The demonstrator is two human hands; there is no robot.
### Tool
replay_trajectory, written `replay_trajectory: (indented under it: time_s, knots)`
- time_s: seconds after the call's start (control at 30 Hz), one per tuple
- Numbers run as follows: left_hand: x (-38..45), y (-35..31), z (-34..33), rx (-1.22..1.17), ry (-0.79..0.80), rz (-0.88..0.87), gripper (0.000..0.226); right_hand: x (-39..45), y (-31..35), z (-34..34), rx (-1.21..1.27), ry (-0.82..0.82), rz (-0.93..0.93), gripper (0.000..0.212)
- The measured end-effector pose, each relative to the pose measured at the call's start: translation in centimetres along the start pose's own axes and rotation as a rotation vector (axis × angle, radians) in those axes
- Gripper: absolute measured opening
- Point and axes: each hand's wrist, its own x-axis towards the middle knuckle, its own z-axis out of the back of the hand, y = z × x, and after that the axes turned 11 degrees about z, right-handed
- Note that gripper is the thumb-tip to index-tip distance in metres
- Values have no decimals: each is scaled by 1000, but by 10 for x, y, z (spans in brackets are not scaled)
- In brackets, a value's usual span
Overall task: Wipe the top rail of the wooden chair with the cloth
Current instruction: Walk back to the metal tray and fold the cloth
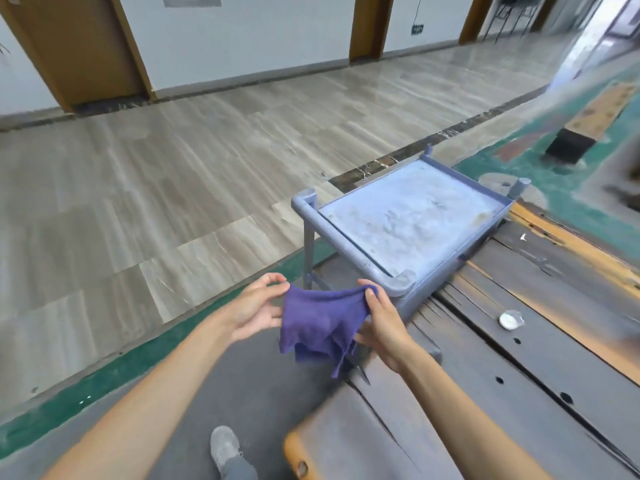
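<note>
A purple cloth hangs stretched between my two hands, its lower part drooping in folds. My left hand pinches its left top corner with thumb and fingers. My right hand grips the right top corner. Below and to the right lies a worn wooden piece with dark grey slats and orange edges; whether it is the chair and where its top rail is, I cannot tell.
A grey-blue metal cart with a tray top stands just beyond my hands, its corner post close to my right hand. A small white object lies on the wooden slats. My grey shoe is on the dark floor mat.
</note>
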Motion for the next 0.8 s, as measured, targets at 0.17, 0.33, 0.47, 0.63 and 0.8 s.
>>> replay_trajectory:
  time_s: [0.17, 0.33, 0.47, 0.63, 0.8]
  knots:
    - [25, -72, 59, 216, 35, 100, 70, 65, -7, -64, 266, -102, -115, 51]
    - [45, -154, 105, 284, 33, 114, 48, 125, 1, -126, 315, -102, -224, 109]
    - [69, -204, 128, 349, -58, 117, 41, 153, 14, -165, 308, 25, -325, 64]
    - [101, -246, 146, 437, -17, 260, 30, 186, 3, -180, 330, -10, -486, 14]
    - [131, -282, 154, 412, 19, 243, 8, 240, -8, -200, 334, -90, -488, 40]
